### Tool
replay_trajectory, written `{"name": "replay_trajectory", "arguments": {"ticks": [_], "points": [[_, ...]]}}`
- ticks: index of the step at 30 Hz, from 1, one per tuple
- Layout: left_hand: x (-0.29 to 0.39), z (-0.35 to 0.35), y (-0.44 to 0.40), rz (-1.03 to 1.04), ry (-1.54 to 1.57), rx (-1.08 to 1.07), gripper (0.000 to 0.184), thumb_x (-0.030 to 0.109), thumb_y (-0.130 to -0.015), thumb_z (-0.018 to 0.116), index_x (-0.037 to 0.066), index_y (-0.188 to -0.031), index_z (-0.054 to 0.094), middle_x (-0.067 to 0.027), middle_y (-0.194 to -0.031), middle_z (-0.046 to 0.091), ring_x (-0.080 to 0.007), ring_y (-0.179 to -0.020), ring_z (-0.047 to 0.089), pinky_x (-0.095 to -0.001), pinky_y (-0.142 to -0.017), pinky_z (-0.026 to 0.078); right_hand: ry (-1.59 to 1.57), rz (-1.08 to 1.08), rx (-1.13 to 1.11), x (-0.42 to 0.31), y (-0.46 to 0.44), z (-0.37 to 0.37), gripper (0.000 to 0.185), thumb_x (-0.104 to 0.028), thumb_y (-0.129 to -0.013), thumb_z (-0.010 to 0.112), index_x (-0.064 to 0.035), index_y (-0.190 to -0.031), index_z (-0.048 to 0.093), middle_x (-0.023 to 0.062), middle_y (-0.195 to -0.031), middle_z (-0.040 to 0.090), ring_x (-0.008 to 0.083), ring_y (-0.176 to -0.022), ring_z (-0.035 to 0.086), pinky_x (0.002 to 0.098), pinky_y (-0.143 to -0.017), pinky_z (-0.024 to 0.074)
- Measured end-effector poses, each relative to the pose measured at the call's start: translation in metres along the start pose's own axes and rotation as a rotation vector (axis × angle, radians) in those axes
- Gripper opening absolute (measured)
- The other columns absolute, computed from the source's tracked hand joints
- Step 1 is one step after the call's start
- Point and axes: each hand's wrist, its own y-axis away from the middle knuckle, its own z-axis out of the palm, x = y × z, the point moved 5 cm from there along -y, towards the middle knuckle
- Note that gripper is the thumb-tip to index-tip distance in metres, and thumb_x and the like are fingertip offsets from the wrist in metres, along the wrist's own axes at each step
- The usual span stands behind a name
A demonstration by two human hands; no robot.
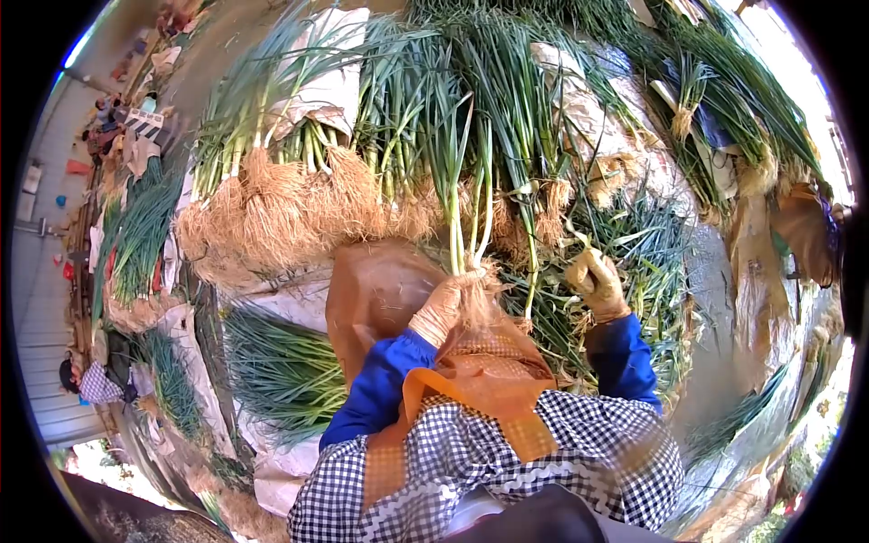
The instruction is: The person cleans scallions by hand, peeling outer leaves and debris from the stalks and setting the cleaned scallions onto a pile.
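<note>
My left hand point(445, 306) is closed around the root end of a few scallions point(456, 217). Their white and green stalks stand up away from me, and pale stringy roots point(477, 303) hang below the fingers. Off to the right, my right hand point(597, 279) is curled shut over a heap of loose leaves point(638, 249). A pale strip shows at its fingertips, too small to name surely. One thin scallion point(532, 271) lies between the two hands. An orange-brown apron point(376, 294) covers my lap beneath the left hand.
Bundled scallions with bushy tan roots point(272, 204) lie in a row ahead. Green tops point(281, 366) spread at my left. More scallions point(697, 90) lie at the far right on sheeting. A person in checked cloth point(100, 385) is at the far left.
</note>
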Motion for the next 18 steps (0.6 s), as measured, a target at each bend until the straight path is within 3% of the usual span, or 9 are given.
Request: {"name": "replay_trajectory", "arguments": {"ticks": [4,6,8,9,11,12,14,15,18], "points": [[-0.032,-0.019,-0.028,0.017,0.050,0.093,0.019,0.008,-0.080,0.062,-0.001,-0.096,0.060,-0.0074,-0.082,0.064,-0.0167,-0.071,0.061,-0.0275,-0.065,0.051,-0.327,-0.125,-0.130,-0.013,-0.012,0.039,0.036,-0.031,-0.090,0.051,-0.0076,-0.063,0.049,-0.0015,-0.049,0.039,0.0104,-0.046,0.032,0.0267,-0.052,0.0278],[-0.051,-0.011,-0.027,-0.182,-0.084,-0.025,0.018,0.010,-0.080,0.062,0.000,-0.095,0.060,-0.0074,-0.083,0.064,-0.0158,-0.072,0.061,-0.0271,-0.066,0.051,-0.361,-0.167,-0.261,-0.024,-0.022,0.063,0.036,-0.032,-0.090,0.051,-0.0074,-0.063,0.049,-0.0012,-0.050,0.040,0.0109,-0.046,0.033,0.0270,-0.052,0.0280],[-0.070,0.004,-0.023,-0.209,-0.251,-0.149,0.017,0.013,-0.084,0.059,0.001,-0.096,0.059,-0.0074,-0.084,0.063,-0.0168,-0.074,0.062,-0.0289,-0.069,0.052,-0.358,-0.223,-0.275,-0.042,-0.034,0.088,0.038,-0.032,-0.091,0.049,-0.0072,-0.062,0.049,-0.0004,-0.051,0.042,0.0116,-0.047,0.034,0.0276,-0.052,0.0288],[-0.070,0.020,-0.020,-0.193,-0.294,-0.194,0.017,0.014,-0.086,0.057,0.001,-0.096,0.058,-0.0075,-0.083,0.063,-0.0176,-0.075,0.062,-0.0299,-0.071,0.052,-0.300,-0.301,-0.283,-0.044,-0.045,0.093,0.045,-0.035,-0.093,0.040,-0.0106,-0.055,0.045,-0.0021,-0.042,0.039,0.0127,-0.042,0.034,0.0294,-0.051,0.0286],[-0.089,0.032,-0.008,-0.581,-0.087,-0.211,0.017,0.016,-0.088,0.055,0.002,-0.099,0.057,-0.0089,-0.086,0.063,-0.0207,-0.082,0.062,-0.0333,-0.077,0.051,-0.226,-0.343,-0.335,-0.059,-0.064,0.113,0.047,-0.036,-0.094,0.038,-0.0106,-0.054,0.041,-0.0013,-0.045,0.037,0.0129,-0.044,0.033,0.0292,-0.052,0.0289],[-0.099,0.035,-0.007,-0.650,0.001,-0.268,0.018,0.017,-0.089,0.054,0.003,-0.100,0.056,-0.0089,-0.092,0.062,-0.0215,-0.088,0.061,-0.0343,-0.082,0.049,-0.239,-0.400,-0.285,-0.066,-0.074,0.119,0.046,-0.036,-0.094,0.038,-0.0105,-0.056,0.040,-0.0023,-0.046,0.036,0.0128,-0.044,0.032,0.0295,-0.052,0.0288],[-0.096,0.062,0.007,-0.480,0.018,-0.500,0.017,0.016,-0.089,0.054,0.005,-0.102,0.055,-0.0078,-0.094,0.061,-0.0221,-0.091,0.059,-0.0369,-0.084,0.048,-0.064,-0.472,-0.089,-0.080,-0.098,0.115,0.043,-0.035,-0.094,0.039,-0.0105,-0.059,0.041,-0.0027,-0.047,0.035,0.0121,-0.044,0.032,0.0292,-0.052,0.0288],[-0.097,0.067,0.010,-0.481,0.017,-0.492,0.017,0.016,-0.089,0.054,0.005,-0.102,0.055,-0.0078,-0.094,0.061,-0.0221,-0.091,0.059,-0.0369,-0.084,0.048,-0.055,-0.490,-0.045,-0.092,-0.107,0.117,0.041,-0.034,-0.094,0.040,-0.0104,-0.060,0.043,-0.0027,-0.047,0.036,0.0117,-0.045,0.033,0.0289,-0.051,0.0290],[-0.109,0.057,0.007,-0.525,0.062,-0.323,0.015,0.011,-0.085,0.057,0.009,-0.100,0.054,-0.0044,-0.090,0.058,-0.0210,-0.087,0.057,-0.0385,-0.087,0.045,-0.637,-0.363,0.098,-0.118,-0.121,0.125,0.036,-0.032,-0.094,0.043,-0.0113,-0.067,0.053,-0.0038,-0.048,0.043,0.0087,-0.045,0.040,0.0259,-0.051,0.0307]]}}
